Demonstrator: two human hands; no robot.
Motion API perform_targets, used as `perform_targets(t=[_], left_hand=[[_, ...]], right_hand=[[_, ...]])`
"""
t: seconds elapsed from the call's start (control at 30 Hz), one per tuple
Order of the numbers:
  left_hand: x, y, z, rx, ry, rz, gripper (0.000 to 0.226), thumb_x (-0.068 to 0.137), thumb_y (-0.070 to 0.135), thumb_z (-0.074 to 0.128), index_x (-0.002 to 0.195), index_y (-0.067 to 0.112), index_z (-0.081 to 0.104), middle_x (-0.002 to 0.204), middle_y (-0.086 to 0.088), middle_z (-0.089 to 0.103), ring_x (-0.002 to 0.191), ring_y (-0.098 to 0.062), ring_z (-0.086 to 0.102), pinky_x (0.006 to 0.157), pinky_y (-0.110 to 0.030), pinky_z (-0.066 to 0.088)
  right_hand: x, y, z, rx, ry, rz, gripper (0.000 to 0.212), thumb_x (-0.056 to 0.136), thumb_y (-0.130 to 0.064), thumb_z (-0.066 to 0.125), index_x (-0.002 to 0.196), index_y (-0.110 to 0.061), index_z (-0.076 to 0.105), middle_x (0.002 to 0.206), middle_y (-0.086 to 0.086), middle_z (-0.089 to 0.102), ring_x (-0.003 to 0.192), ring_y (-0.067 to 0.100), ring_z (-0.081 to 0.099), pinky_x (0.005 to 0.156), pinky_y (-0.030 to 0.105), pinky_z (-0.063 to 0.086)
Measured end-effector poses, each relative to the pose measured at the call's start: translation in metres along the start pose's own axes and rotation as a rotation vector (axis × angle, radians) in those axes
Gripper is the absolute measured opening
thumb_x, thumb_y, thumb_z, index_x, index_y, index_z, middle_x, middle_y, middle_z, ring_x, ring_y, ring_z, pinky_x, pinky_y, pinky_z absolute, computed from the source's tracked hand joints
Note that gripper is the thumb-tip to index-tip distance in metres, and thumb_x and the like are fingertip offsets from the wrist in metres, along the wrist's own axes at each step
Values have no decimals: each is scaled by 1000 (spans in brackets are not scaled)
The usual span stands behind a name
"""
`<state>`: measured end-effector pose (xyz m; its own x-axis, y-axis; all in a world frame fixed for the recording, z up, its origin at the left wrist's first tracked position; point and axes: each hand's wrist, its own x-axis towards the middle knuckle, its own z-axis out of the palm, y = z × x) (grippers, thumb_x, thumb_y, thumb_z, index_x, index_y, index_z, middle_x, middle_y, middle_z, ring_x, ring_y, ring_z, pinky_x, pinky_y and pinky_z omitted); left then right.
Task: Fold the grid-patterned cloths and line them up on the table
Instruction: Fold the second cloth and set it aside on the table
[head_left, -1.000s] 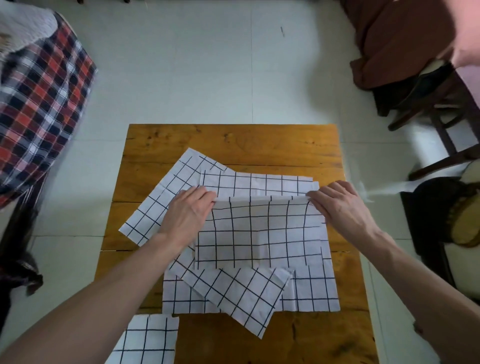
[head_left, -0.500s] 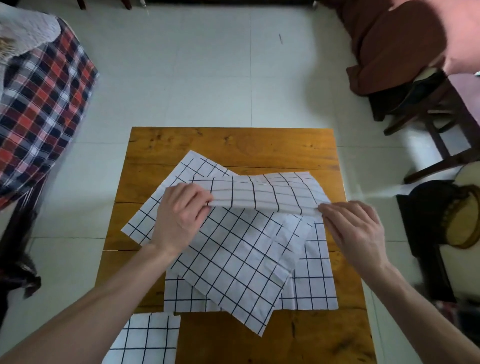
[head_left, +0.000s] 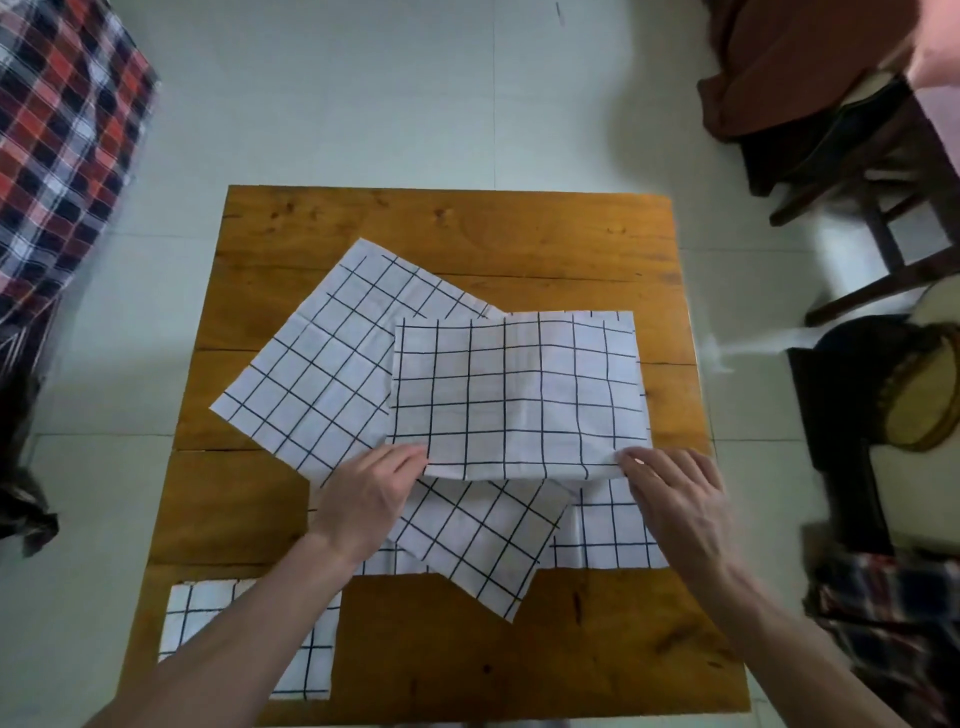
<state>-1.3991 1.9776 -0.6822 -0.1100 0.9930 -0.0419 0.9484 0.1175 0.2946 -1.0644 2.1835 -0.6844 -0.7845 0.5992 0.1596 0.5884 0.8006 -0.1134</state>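
On the worktop (head_left: 447, 228), both hands pinch the top grid cloth (head_left: 519, 395) by its near corners, left hand (head_left: 371, 499), right hand (head_left: 675, 499) (square the edges, I'd say, then press the crease flat).

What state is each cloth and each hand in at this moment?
Top cloth: spread flat over the pile, near edge gripped at both corners.
Tilted cloth: unfolded, lying askew beneath it.
Lower cloths: unfolded, overlapped.
Folded cloth: set at the table's near left corner.
Left hand: pinching the near left corner.
Right hand: pinching the near right corner.
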Motion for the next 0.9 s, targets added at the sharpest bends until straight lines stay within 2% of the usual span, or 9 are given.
perform_targets(t=[0.13,0.23,0.4,0.5,0.57,0.63,0.73,0.8,0.9], left_hand=[[-11,4,9,25,-10,-20,47,66,-3,93,108,9,76,105,-4,78,95,-20,76,79,-29,64],[-17,4,14,54,-17,-47,45,65,-4,93,106,8,75,105,-4,76,97,-21,74,81,-30,63],[-27,9,14,122,-25,-58,44,66,8,95,105,7,75,107,-6,74,102,-23,72,87,-35,61],[-35,14,21,103,35,-73,39,87,27,73,120,7,68,118,-8,69,112,-25,65,96,-41,59],[-38,20,29,107,4,-89,51,94,38,52,133,6,62,129,-10,64,123,-27,59,105,-44,54],[-39,28,40,126,-37,-63,60,98,42,43,145,6,54,141,-13,59,134,-28,52,112,-44,47],[-36,45,53,119,-63,-23,65,104,43,37,159,8,34,160,-15,43,150,-29,39,122,-46,36],[-35,57,58,121,-85,-61,66,107,44,30,164,12,22,170,-14,27,157,-29,26,126,-47,29],[-37,68,65,117,-135,-150,71,106,47,24,167,15,8,175,-13,7,161,-28,9,129,-50,17]], right_hand=[[-12,-4,2,-51,-61,43,50,73,-3,92,120,-8,74,124,10,72,101,33,67,87,46,48],[-19,-8,3,-54,-111,110,43,81,-9,87,121,-10,73,126,11,71,105,34,66,86,47,51],[-32,-11,8,-82,-187,212,46,79,-7,87,123,-10,73,130,10,69,112,33,64,91,47,49],[-39,-19,7,-65,-216,277,54,81,-5,82,132,-8,67,137,12,65,120,32,62,96,49,50],[-40,-30,9,-25,-193,289,55,88,-5,72,142,-7,59,145,14,60,130,32,59,104,49,49],[-37,-47,14,26,-190,205,54,98,-12,54,152,-9,48,155,13,52,142,29,50,115,47,41],[-28,-82,27,135,-280,18,56,110,-27,30,165,-19,25,171,6,27,159,22,22,125,44,20],[-23,-105,36,176,-351,-82,58,113,-36,25,168,-23,10,175,2,12,162,18,6,128,42,10],[-18,-130,46,165,-400,-156,62,114,-47,22,168,-22,6,176,1,6,162,17,1,128,44,7]])
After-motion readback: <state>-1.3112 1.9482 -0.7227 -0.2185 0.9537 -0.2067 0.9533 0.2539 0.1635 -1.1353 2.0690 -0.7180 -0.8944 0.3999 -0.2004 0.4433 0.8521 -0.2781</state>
